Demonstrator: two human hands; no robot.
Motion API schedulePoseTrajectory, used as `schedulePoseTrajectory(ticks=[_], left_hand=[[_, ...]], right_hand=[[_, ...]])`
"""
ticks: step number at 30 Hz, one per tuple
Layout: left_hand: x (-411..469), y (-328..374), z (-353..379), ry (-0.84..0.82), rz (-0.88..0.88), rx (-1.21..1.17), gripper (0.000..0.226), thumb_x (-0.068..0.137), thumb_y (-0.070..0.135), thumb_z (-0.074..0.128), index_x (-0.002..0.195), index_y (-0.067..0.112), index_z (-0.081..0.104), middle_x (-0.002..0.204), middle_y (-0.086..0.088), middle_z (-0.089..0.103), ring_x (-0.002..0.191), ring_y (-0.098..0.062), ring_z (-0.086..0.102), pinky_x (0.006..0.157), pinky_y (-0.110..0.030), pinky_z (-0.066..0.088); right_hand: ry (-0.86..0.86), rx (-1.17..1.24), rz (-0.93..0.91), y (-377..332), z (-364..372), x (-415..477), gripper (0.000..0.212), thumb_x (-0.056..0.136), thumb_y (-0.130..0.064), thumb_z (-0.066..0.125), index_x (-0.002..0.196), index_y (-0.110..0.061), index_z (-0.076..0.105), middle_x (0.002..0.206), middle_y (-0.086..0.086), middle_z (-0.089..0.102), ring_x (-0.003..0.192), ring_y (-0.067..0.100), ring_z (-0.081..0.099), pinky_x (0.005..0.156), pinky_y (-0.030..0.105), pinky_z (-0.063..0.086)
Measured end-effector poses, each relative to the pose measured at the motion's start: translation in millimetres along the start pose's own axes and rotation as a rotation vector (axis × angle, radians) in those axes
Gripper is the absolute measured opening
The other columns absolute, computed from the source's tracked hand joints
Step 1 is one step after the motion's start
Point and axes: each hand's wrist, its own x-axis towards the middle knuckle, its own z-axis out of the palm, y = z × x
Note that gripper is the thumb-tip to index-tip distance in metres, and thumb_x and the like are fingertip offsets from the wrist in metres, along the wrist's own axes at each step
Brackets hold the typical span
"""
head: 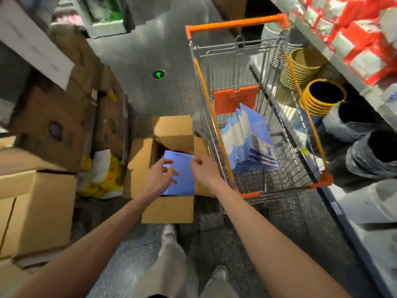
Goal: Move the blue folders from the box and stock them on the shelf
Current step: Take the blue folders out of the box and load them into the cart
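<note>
Blue folders (182, 168) lie in the open cardboard box (169, 209) on the floor. We see the left hand (160, 178) resting loose fingers on top, released. The right hand (202, 168) is curled at their right edge; we cannot tell whether it grasps them. A second folder stack (251, 143) leans inside the shopping cart (236, 23).

Left hand (160, 176) and right hand (204, 168) outstretched, half-curled

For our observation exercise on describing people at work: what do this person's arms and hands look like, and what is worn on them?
No sleeves show: the left forearm and right forearm are bare to the frame edge. The left hand and right hand wear no gloves; no watch, bracelet or ring is visible, though the picture is blurry.
</note>
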Motion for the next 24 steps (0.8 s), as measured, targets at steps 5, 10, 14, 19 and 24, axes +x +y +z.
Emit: schedulePoseTrajectory(ticks=[5, 10, 14, 19, 24], left_hand=[[34, -63, -42, 0.029, -0.167, -0.071, 0.024, 0.104, 0.023, 0.049, 0.127, 0.016, 0.052, 0.093, -0.001, 0.074, 0.073, -0.021, 0.073, 0.059, -0.027, 0.054], [105, -120, -73, -0.025, -0.27, -0.143, 0.025, 0.103, 0.019, 0.05, 0.125, 0.008, 0.056, 0.09, -0.005, 0.074, 0.069, -0.025, 0.073, 0.07, -0.04, 0.061], [168, -162, -87, -0.095, -0.36, -0.197, 0.024, 0.104, 0.019, 0.048, 0.124, 0.008, 0.056, 0.085, -0.002, 0.072, 0.065, -0.024, 0.07, 0.08, -0.052, 0.06], [231, -196, -77, -0.146, -0.43, -0.181, 0.021, 0.105, 0.02, 0.047, 0.123, 0.011, 0.054, 0.09, -0.002, 0.071, 0.063, -0.02, 0.069, 0.06, -0.03, 0.056], [283, -237, -44, -0.162, -0.519, -0.238, 0.03, 0.106, 0.027, 0.046, 0.133, 0.014, 0.046, 0.104, -0.004, 0.069, 0.076, -0.029, 0.069, 0.057, -0.026, 0.046]], right_hand=[[-0.125, -0.08, 0.083, -16, 67, 49, 0.023, 0.1, -0.024, 0.046, 0.083, -0.011, 0.053, 0.081, 0.009, 0.055, 0.081, 0.031, 0.06, 0.068, 0.037, 0.04], [-0.153, -0.185, 0.181, -27, 132, 121, 0.031, 0.1, -0.026, 0.044, 0.091, -0.004, 0.063, 0.093, 0.012, 0.064, 0.095, 0.035, 0.064, 0.088, 0.056, 0.051], [-0.155, -0.17, 0.332, -30, 171, 180, 0.029, 0.1, -0.026, 0.045, 0.093, -0.005, 0.066, 0.113, 0.009, 0.068, 0.105, 0.031, 0.066, 0.093, 0.053, 0.052], [-0.119, -0.058, 0.425, -28, 197, 241, 0.026, 0.098, -0.028, 0.051, 0.117, -0.012, 0.061, 0.107, 0.008, 0.068, 0.09, 0.028, 0.07, 0.077, 0.046, 0.058], [-0.065, -0.015, 0.464, 6, 209, 299, 0.013, 0.097, -0.024, 0.053, 0.092, -0.016, 0.061, 0.096, 0.009, 0.07, 0.077, 0.023, 0.064, 0.077, 0.042, 0.057]])
